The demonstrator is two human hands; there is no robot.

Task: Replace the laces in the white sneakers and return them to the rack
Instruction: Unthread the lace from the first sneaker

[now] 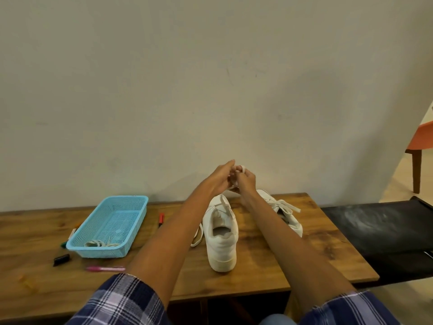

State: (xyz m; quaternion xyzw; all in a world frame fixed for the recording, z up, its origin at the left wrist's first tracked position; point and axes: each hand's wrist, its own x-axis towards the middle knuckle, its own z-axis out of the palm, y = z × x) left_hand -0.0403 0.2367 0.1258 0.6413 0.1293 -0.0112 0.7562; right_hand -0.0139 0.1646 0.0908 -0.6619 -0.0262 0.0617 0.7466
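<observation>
1. Head view, hands: left hand [218,178] and right hand [244,179] meet just above and behind the near sneaker [220,231]; both grips are curled together on a white lace [234,182], which looks wound round the right fingers; can't tell if it's the old lace coming off or the new one going on.
2. Task things: near sneaker stands heel toward the camera at mid desk [269,266], lace loose at the top eyelets; 2nd sneaker [281,212] sits right of and behind it, apart, with a bow tied, so prob. done or not yet started; a loose lace [196,235] lies touching the near sneaker's left side; more laces [100,243] lie in the blue basket [140,214], well left of the sneaker; no rack clearly seen.
3. Doing it well (judgement): keep both ends even, lace flat w/o twists, feed tips thru eyelets from the toe up; hold tension light so the sneaker isn't dragged or tipped; keep old and new laces separate, old ones to the basket.
4. Surface & room: wooden desk against a plain pale wall; left of the sneaker an orange marker [161,219], a pink pen [105,269] and a black cap [61,259] near the basket; right of the sneaker a black bench [375,235] butts the desk, an orange chair [419,137] beyond; plaid sleeves at the bottom edge.
</observation>
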